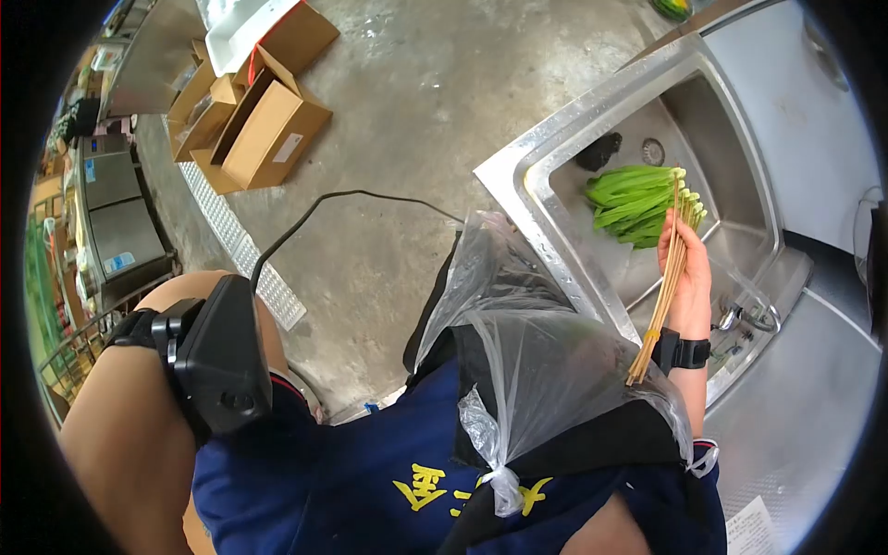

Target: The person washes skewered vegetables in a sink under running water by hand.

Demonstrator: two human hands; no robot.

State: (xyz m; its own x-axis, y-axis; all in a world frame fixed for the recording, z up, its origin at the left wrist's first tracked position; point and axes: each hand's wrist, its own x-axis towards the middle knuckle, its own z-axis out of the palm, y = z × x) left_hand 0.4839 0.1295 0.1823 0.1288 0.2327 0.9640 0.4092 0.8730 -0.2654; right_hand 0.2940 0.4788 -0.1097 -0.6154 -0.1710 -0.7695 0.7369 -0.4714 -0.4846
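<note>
My right hand (686,273) is closed around a bundle of thin wooden skewers (659,319) at the sink, its wrist in a black band. A yellow tie wraps the lower part of the bundle, whose upper ends lie over the pale stems of green leafy vegetables (631,203). These leaves fan out to the left above the basin. Whether the stems are threaded on the skewers is unclear. My left hand is out of view.
The metal sink (615,102) holds a dark object (598,151) near the drain; a faucet (740,317) is at its lower right. Clear plastic (555,361) covers my front. Cardboard boxes (277,134) stand upper left. A black device (222,356) is strapped at left.
</note>
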